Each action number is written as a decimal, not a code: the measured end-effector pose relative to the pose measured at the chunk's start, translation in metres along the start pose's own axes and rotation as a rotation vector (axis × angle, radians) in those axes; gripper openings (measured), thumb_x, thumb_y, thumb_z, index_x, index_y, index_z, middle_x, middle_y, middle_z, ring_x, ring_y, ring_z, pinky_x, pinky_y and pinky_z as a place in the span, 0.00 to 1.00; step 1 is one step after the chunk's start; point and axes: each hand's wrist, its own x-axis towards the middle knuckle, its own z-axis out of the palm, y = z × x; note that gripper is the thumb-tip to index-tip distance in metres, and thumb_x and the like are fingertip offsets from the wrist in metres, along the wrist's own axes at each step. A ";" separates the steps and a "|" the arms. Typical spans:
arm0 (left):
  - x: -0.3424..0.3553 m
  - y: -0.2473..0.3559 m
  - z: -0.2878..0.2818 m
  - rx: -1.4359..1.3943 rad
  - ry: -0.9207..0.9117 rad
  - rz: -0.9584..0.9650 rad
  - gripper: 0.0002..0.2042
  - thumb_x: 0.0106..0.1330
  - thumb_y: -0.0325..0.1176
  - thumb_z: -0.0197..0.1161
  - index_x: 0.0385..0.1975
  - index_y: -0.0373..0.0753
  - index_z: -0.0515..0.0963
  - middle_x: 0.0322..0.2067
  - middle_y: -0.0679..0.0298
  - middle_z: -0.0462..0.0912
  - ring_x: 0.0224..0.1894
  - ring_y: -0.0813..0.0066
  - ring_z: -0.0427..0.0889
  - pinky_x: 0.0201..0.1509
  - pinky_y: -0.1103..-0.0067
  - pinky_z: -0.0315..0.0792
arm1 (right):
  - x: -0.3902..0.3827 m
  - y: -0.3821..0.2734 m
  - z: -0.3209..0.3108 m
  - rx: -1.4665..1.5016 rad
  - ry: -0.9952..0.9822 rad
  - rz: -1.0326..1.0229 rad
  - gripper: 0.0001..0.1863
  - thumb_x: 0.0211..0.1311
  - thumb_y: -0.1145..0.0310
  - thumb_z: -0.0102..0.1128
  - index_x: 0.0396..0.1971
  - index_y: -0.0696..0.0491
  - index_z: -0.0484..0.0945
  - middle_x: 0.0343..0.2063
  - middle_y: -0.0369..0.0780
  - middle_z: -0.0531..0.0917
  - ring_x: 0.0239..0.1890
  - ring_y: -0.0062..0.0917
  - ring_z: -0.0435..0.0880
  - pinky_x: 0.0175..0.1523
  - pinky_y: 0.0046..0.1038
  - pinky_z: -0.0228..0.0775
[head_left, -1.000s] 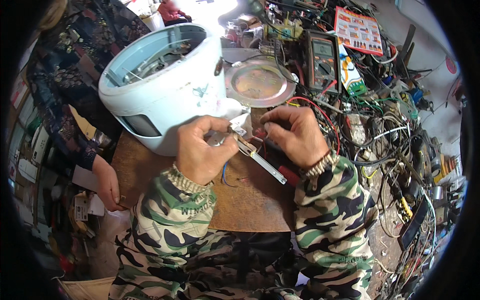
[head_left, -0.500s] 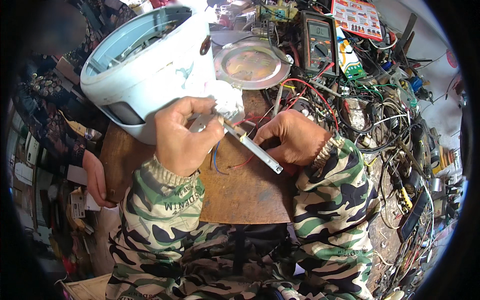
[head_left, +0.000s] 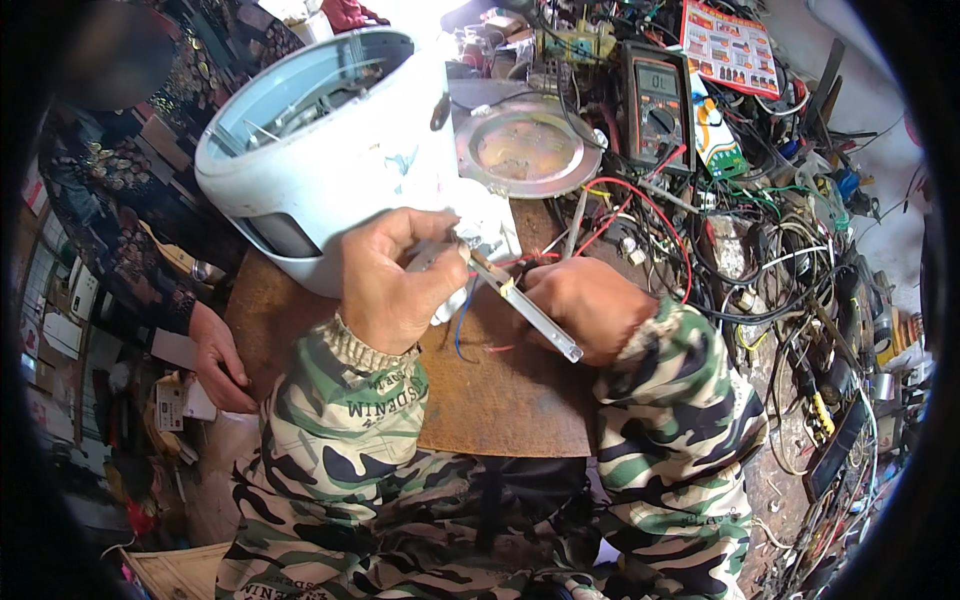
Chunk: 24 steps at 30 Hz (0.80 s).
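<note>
My left hand [head_left: 390, 280] pinches the upper end of a narrow silver metal strip [head_left: 540, 320] between thumb and forefinger. The strip slants down to the right, with a brownish part near those fingertips. My right hand [head_left: 595, 305] is closed just behind the strip; its fingertips are hidden, and what they hold cannot be made out. A blue wire [head_left: 462, 325] hangs below my left fingertips, and thin red wire shows between the hands. Beyond them sits a crumpled-looking white piece [head_left: 490, 225], touching a large pale-blue round appliance housing [head_left: 340, 170].
The wooden board [head_left: 510, 420] lies under my hands. A round metal plate [head_left: 530, 150] and a multimeter [head_left: 658, 110] are at the back. Tangled cables [head_left: 770, 260] crowd the right side. Another person's hand [head_left: 220, 360] rests at the board's left edge.
The whole view has shifted, with everything appearing further right and slightly lower. My right hand has turned a little against the strip; my left keeps its pinch.
</note>
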 end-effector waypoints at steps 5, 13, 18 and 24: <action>0.004 -0.001 0.011 -0.068 -0.059 -0.002 0.12 0.58 0.21 0.61 0.41 0.23 0.79 0.35 0.58 0.84 0.33 0.79 0.82 0.39 0.83 0.77 | -0.044 0.010 -0.055 0.414 0.169 0.106 0.04 0.55 0.79 0.65 0.31 0.59 0.82 0.29 0.39 0.83 0.33 0.25 0.82 0.40 0.25 0.71; 0.004 -0.003 0.015 -0.117 -0.051 -0.024 0.12 0.57 0.22 0.65 0.40 0.23 0.79 0.33 0.60 0.84 0.32 0.82 0.81 0.37 0.84 0.75 | -0.047 -0.009 -0.061 1.067 0.313 0.255 0.04 0.65 0.72 0.62 0.33 0.57 0.78 0.22 0.32 0.79 0.19 0.13 0.73 0.21 0.16 0.58; 0.004 -0.003 0.012 -0.074 -0.059 -0.013 0.10 0.58 0.19 0.62 0.40 0.24 0.80 0.34 0.59 0.85 0.33 0.82 0.81 0.38 0.84 0.76 | -0.044 -0.007 -0.060 1.080 0.302 0.237 0.04 0.65 0.72 0.62 0.33 0.57 0.78 0.22 0.31 0.78 0.20 0.12 0.73 0.22 0.16 0.58; 0.003 -0.002 0.012 -0.072 -0.067 -0.019 0.10 0.59 0.20 0.62 0.40 0.24 0.80 0.35 0.59 0.85 0.34 0.81 0.82 0.40 0.84 0.76 | -0.045 -0.010 -0.061 1.017 0.277 0.273 0.03 0.62 0.75 0.65 0.32 0.58 0.80 0.23 0.31 0.79 0.22 0.12 0.74 0.25 0.16 0.61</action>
